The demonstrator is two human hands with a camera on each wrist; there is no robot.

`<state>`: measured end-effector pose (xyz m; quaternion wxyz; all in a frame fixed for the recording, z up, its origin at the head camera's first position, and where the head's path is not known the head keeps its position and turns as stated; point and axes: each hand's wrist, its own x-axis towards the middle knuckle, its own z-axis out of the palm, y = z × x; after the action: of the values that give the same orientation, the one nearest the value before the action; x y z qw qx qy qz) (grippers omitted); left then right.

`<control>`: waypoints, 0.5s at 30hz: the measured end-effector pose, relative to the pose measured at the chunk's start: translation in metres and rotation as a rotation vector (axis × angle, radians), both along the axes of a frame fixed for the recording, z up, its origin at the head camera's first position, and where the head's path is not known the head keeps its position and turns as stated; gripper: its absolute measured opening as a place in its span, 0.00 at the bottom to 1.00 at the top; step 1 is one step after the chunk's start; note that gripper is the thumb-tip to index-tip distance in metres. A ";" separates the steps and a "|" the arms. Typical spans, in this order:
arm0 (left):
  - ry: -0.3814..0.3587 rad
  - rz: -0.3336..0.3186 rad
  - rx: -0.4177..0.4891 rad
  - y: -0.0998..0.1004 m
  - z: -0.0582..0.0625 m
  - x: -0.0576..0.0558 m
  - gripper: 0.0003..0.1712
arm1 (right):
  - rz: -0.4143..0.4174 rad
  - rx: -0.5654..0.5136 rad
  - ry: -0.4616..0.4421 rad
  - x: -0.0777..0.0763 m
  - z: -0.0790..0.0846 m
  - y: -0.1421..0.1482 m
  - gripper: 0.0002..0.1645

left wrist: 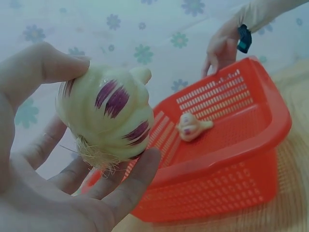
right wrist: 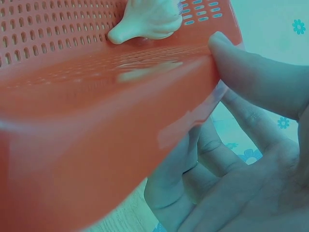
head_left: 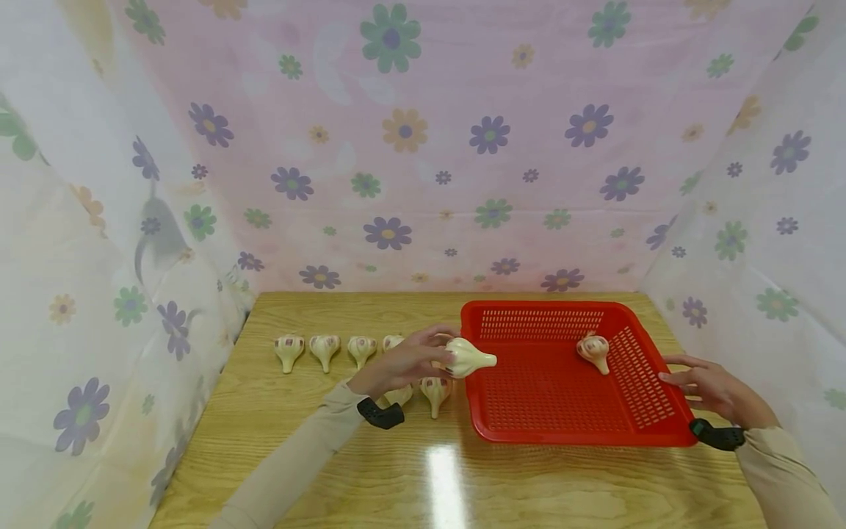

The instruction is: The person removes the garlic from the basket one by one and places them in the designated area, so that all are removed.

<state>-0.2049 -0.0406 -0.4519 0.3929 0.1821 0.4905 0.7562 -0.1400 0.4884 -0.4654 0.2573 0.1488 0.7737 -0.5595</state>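
My left hand [head_left: 413,361] holds a garlic bulb [head_left: 468,358] between thumb and fingers, at the left rim of a red plastic basket [head_left: 646,439]. In the left wrist view the held bulb [left wrist: 108,108] shows purple streaks and stringy roots, its stem pointing away from the palm. Another garlic bulb [head_left: 594,351] lies inside the basket near its right wall. My right hand [head_left: 717,389] grips the basket's right rim; in the right wrist view the thumb [right wrist: 256,77] presses the rim's top while the fingers curl below it.
Several more garlic bulbs stand in two rows left of the basket, among them one at the far left [head_left: 288,353] and one in the front row [head_left: 435,395]. My left forearm partly hides the front row. Flowered cloth [head_left: 429,184] surrounds the wooden table [head_left: 317,470].
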 end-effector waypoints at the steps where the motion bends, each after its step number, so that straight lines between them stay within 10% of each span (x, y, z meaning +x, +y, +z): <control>1: 0.003 0.007 -0.001 -0.003 0.001 0.000 0.26 | -0.002 -0.008 -0.001 0.000 0.000 0.000 0.37; 15: 0.051 0.106 -0.012 -0.046 0.015 0.001 0.19 | -0.036 -0.050 -0.003 0.002 -0.001 0.005 0.33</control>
<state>-0.2041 -0.0867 -0.4371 0.3410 0.1727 0.5139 0.7680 -0.1379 0.4931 -0.4667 0.2519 0.1569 0.7564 -0.5829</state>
